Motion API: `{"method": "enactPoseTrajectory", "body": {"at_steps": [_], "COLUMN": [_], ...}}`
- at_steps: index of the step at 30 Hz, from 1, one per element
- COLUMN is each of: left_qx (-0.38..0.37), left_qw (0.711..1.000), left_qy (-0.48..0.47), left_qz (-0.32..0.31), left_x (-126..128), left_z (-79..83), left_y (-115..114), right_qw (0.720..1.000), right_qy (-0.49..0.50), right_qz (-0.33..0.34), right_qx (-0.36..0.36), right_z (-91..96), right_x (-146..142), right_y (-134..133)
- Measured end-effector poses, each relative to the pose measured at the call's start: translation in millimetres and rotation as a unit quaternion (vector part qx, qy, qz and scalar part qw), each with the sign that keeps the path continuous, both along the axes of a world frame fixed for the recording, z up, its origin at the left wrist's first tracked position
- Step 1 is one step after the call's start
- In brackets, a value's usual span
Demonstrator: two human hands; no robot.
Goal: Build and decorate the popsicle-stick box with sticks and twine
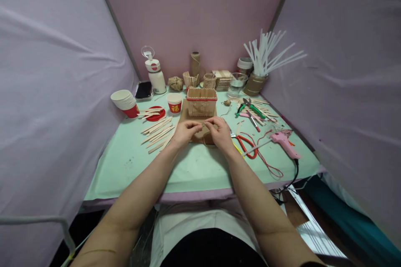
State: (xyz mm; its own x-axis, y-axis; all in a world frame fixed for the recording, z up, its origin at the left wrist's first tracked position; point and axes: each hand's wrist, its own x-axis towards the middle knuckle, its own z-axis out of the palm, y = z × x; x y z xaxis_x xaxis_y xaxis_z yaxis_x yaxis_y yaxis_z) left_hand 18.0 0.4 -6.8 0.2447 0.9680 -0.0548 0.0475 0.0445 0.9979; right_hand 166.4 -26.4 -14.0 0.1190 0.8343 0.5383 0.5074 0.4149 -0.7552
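Note:
My left hand and my right hand meet over a brown cardboard sheet, fingertips pinched close together. Between them runs a thin strand of twine, which loops down below the fingers onto the cardboard. Its ends are too small to make out. Just beyond the hands stands a small rectangular craft-stick basket with a red band near its rim, apart from both hands. Red-handled scissors lie to the right of my right hand, their blades partly hidden by it.
Wooden sticks and a paper cup lie left. Pliers, red cord and a pink glue gun lie right. Along the back stand a white bottle, twine spool, water cup and glue-stick jar.

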Motion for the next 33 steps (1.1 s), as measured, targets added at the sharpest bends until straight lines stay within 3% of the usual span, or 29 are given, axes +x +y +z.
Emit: {"method": "enactPoseTrajectory", "body": {"at_steps": [8,18,29,33], "left_qx": [-0.025,-0.008,0.009,0.016], "left_qw": [1.000,0.999,0.998,0.998], "left_qy": [-0.001,0.040,0.060,0.059], "left_qz": [-0.012,-0.024,-0.034,-0.010], "left_x": [0.7,1.2,1.3,1.6], "left_z": [-1.1,-1.6,-2.6,-1.6], "left_y": [-0.6,-1.3,-1.3,-0.9], "right_qw": [0.998,0.996,0.987,0.984], "right_qy": [-0.003,0.007,0.005,-0.024], "right_qz": [-0.057,-0.078,-0.108,-0.112], "right_qx": [-0.025,-0.044,-0.116,-0.136], "right_z": [-1.9,-4.6,-6.6,-6.8], "right_x": [-4.2,-4.1,-6.1,-6.8], "right_y": [-1.7,-0.4,1.0,0.5]}}
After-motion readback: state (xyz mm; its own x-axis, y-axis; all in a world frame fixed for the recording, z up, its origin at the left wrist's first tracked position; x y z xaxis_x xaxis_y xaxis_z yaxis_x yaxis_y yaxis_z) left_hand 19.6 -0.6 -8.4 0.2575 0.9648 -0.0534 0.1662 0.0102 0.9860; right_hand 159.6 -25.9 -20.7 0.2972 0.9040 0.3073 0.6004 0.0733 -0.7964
